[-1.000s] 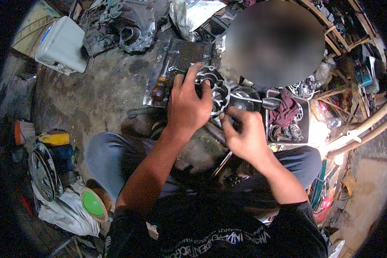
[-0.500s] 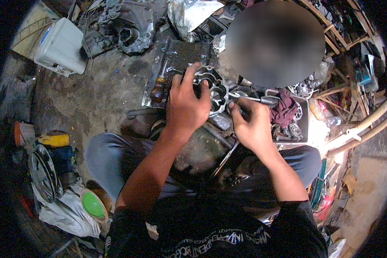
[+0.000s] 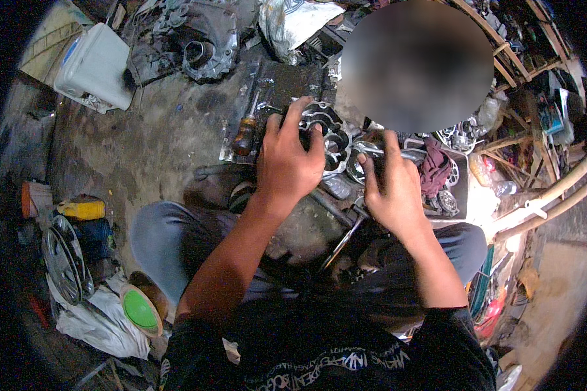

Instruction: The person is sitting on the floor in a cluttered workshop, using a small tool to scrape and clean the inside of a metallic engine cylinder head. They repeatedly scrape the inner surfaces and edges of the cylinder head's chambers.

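My left hand (image 3: 289,156) grips the near left side of a grey metal engine casting (image 3: 336,144) with scalloped openings. Its fingers reach along the far edge and its thumb lies over an opening. Just right of the casting is my right hand (image 3: 396,186), thumb and index finger apart, with nothing plainly held between them. A shiny rounded metal part (image 3: 355,168) lies by the right thumb, partly covered. Left of my left hand, a screwdriver with a brown handle (image 3: 244,137) rests on a dark flat metal plate (image 3: 282,81).
On the right, a metal tray (image 3: 462,186) holds a maroon rag (image 3: 435,163) and metal parts. A large gearbox housing (image 3: 209,49) and a pale plastic container (image 3: 96,68) stand at the far left. A metal rod (image 3: 341,246) lies between my knees. Another person, blurred, is opposite.
My right hand has shifted slightly right, and its index finger has lifted and straightened away from the thumb. My left hand keeps its hold on the casting.
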